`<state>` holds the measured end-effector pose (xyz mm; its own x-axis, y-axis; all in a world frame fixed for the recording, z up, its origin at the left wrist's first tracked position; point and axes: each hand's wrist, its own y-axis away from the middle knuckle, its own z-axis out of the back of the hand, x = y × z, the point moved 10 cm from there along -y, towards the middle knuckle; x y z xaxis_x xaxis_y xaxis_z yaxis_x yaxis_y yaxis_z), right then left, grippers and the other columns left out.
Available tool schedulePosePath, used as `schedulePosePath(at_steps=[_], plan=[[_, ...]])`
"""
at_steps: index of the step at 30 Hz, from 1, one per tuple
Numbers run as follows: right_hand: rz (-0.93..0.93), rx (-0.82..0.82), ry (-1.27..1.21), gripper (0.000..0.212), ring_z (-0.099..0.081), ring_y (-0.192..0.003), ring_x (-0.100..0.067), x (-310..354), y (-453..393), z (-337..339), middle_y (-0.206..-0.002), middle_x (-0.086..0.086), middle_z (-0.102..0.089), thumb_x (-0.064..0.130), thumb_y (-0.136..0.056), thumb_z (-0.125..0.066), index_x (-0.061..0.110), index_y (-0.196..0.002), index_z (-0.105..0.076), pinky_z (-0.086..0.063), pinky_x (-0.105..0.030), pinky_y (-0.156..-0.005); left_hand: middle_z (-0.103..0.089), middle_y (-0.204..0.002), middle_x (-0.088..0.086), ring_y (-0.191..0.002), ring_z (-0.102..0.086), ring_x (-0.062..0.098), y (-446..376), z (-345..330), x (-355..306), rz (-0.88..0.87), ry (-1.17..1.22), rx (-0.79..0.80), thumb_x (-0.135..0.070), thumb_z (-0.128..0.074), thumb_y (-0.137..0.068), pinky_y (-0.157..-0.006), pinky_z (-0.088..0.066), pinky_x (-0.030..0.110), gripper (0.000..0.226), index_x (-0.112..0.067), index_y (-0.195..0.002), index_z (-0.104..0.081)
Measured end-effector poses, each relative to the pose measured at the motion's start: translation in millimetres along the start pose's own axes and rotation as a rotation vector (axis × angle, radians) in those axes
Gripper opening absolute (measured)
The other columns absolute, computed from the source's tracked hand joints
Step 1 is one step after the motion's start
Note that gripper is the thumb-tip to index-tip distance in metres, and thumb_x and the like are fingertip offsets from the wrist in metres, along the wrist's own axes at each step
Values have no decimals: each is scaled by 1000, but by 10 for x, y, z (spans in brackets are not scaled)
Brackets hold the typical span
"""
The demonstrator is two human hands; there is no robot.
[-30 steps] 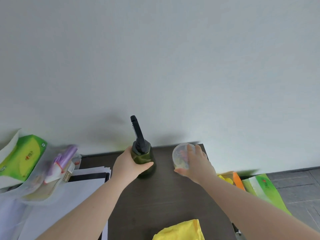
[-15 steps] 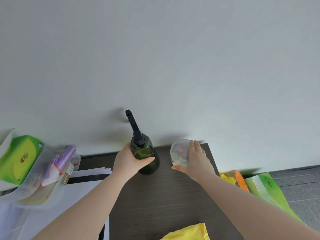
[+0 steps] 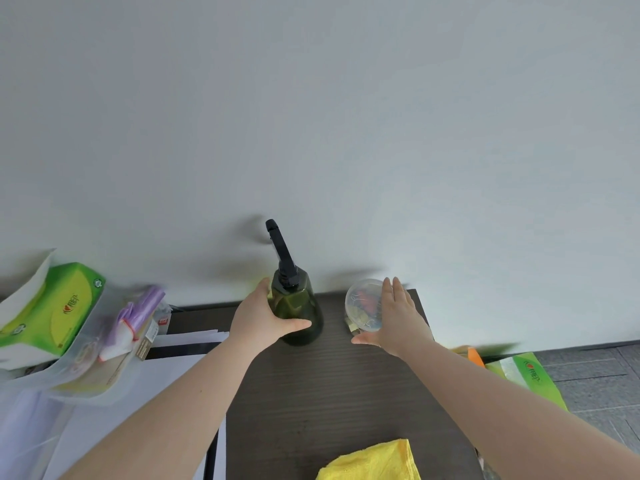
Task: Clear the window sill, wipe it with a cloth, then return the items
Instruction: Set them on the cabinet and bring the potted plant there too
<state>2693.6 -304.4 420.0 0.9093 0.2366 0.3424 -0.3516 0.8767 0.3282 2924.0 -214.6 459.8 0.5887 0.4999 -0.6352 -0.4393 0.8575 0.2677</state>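
Note:
A dark green pump bottle (image 3: 298,306) with a black nozzle stands on the dark brown surface (image 3: 329,393) close to the white wall. My left hand (image 3: 259,322) wraps its left side, thumb across the front. To its right stands a clear round container (image 3: 360,306) holding small coloured bits. My right hand (image 3: 398,317) lies against the container's right side with straight, spread fingers and the thumb apart below it. A yellow cloth (image 3: 374,462) lies at the near edge of the surface.
At the left sit a green tissue pack (image 3: 52,306), a clear bag with a purple roll (image 3: 131,317) and white papers (image 3: 104,393). Green packets (image 3: 530,375) and an orange item (image 3: 475,356) lie on the grey floor at the right.
Both hands carried the bottle and container slightly toward the wall. My right fingers, curled around the container before, are now straightened and spread.

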Motion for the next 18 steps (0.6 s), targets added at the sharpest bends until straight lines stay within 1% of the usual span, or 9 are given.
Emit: schedulePosePath(at_steps=[2, 4, 6, 7, 8, 9, 12, 14, 18], plan=[[-7, 11, 11, 130, 1, -150, -18, -6, 61, 45, -162, -4, 6, 61, -66, -75, 9, -152, 8, -24, -34, -116, -61, -120, -3, -111, -57, 20, 44, -7, 37, 28, -52, 35, -44, -85, -59, -82, -44, 28, 85, -20, -130, -43], [-19, 14, 21, 126, -5, -149, -17, -40, 125, 100, -162, -4, -1, 59, -68, -75, 7, -152, 4, -26, -33, -115, -62, -119, 0, -110, -57, 22, 123, -35, 23, 49, -145, 94, -37, -80, -69, -79, -43, 27, 67, -16, -125, -49], [-26, -8, 25, 117, -19, -146, -18, -82, 184, 196, -158, -5, -18, 58, -69, -75, 7, -151, -9, -32, -34, -111, -63, -111, 3, -109, -58, 24, 226, -84, -20, 61, -251, 176, -36, -71, -78, -79, -42, 26, 40, -16, -110, -56], [-32, -23, 25, 109, -29, -141, -19, -108, 213, 256, -152, -4, -30, 57, -69, -75, 7, -149, -20, -37, -33, -106, -63, -100, 3, -104, -60, 24, 265, -100, -24, 68, -299, 208, -36, -67, -82, -78, -42, 26, 23, -20, -93, -56], [-39, -34, 36, 97, -38, -134, -19, -136, 250, 322, -143, -3, -40, 56, -71, -74, 8, -143, -30, -42, -32, -99, -58, -85, -1, -94, -59, 22, 303, -116, -34, 72, -331, 233, -37, -63, -84, -75, -41, 26, 21, -24, -76, -48], [-46, -35, 61, 83, -46, -126, -20, -161, 292, 388, -134, -3, -47, 55, -74, -71, 9, -136, -39, -44, -32, -90, -48, -71, -4, -81, -55, 20, 339, -137, -51, 80, -360, 254, -36, -60, -86, -70, -39, 25, 34, -25, -64, -37], [-59, -14, 155, 48, -58, -105, -23, -204, 450, 580, -113, -4, -57, 52, -86, -60, 10, -110, -52, -42, -29, -73, -23, -54, 0, -51, -29, 17, 444, -114, -227, 19, -429, 238, -32, -54, -87, -52, -23, 26, 48, -17, -54, -23], [-59, -10, 185, 33, -60, -100, -23, -226, 573, 692, -105, -4, -60, 45, -93, -53, 13, -99, -55, -41, -29, -70, -17, -53, 1, -49, -20, 19, 565, -67, -373, -19, -452, 219, -29, -53, -87, -51, -16, 28, 49, -16, -53, -20], [-21, -41, 189, 21, -59, -105, -25, -291, 837, 901, -115, -3, -61, 25, -96, -45, 13, -108, -59, -41, -28, -73, -22, -56, 0, -56, -26, 20, 835, 77, -663, -42, -480, 174, -31, -51, -86, -55, -20, 29, 45, -18, -54, -23]])
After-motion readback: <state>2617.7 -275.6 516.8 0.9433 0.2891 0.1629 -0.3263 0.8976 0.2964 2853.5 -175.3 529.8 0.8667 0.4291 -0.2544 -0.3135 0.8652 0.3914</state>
